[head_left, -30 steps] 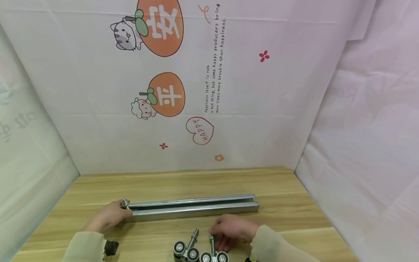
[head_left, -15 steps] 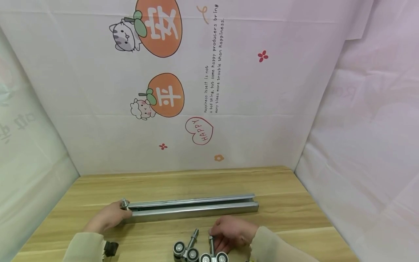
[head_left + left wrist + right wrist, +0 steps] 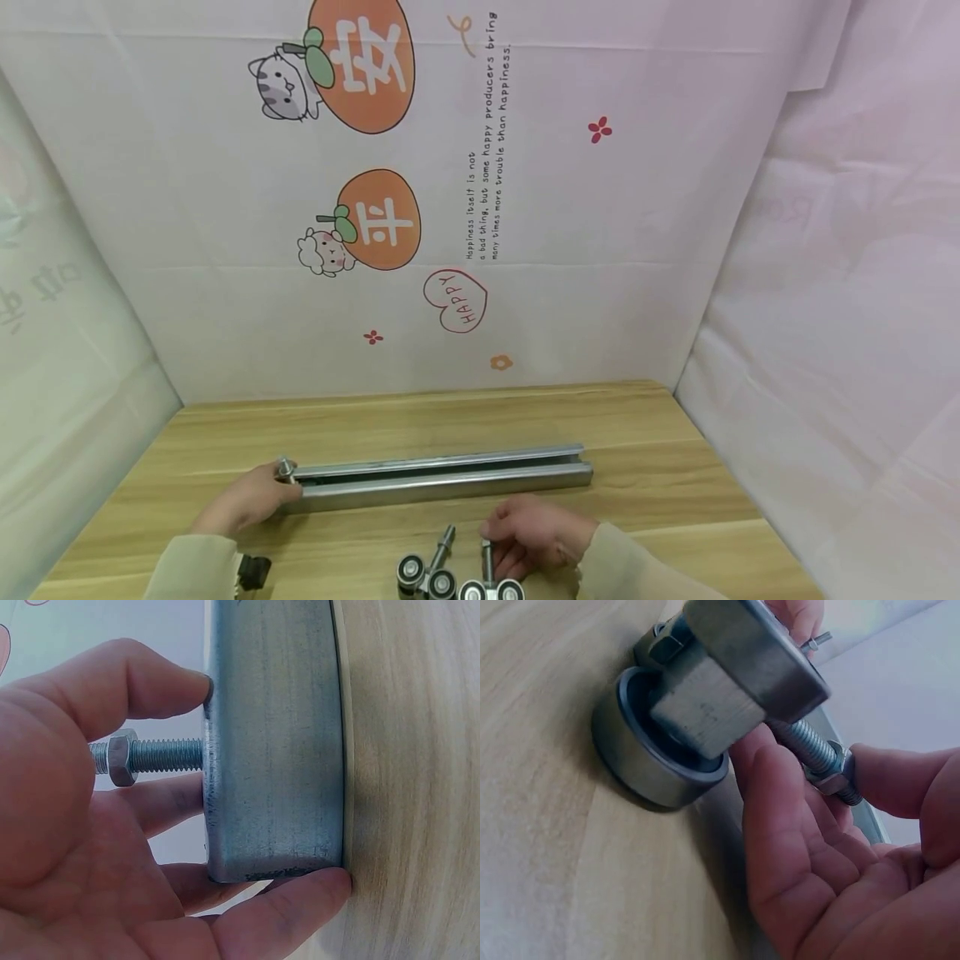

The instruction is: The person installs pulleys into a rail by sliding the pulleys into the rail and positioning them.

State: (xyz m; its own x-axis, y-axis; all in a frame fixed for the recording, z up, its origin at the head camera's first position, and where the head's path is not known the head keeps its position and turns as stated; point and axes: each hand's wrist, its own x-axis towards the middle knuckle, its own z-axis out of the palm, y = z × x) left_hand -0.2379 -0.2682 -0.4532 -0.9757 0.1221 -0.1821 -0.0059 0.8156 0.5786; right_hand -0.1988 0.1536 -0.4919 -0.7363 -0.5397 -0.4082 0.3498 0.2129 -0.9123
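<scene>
A silver channel rail [image 3: 450, 490] lies lengthwise on the wooden table, its slot facing up. My left hand [image 3: 257, 497] grips its left end, thumb on the slotted edge and fingers around the end, as the left wrist view shows. Between thumb and fingers a threaded bolt with a nut [image 3: 122, 757] sticks out of the slot; its lower part is hidden inside the rail. In front of the rail, my right hand [image 3: 536, 531] holds a roller trolley [image 3: 705, 709] by its threaded bolt [image 3: 810, 748], thumb at the nut. The trolley's wheels [image 3: 510, 591] are at the lower frame edge.
Another roller trolley [image 3: 426, 577] lies just left of the held one, its bolt slanting up to the right. Printed white cloth [image 3: 562, 275] hangs behind the table [image 3: 637, 433] and along both sides. A black strap piece [image 3: 254, 572] shows at the left sleeve.
</scene>
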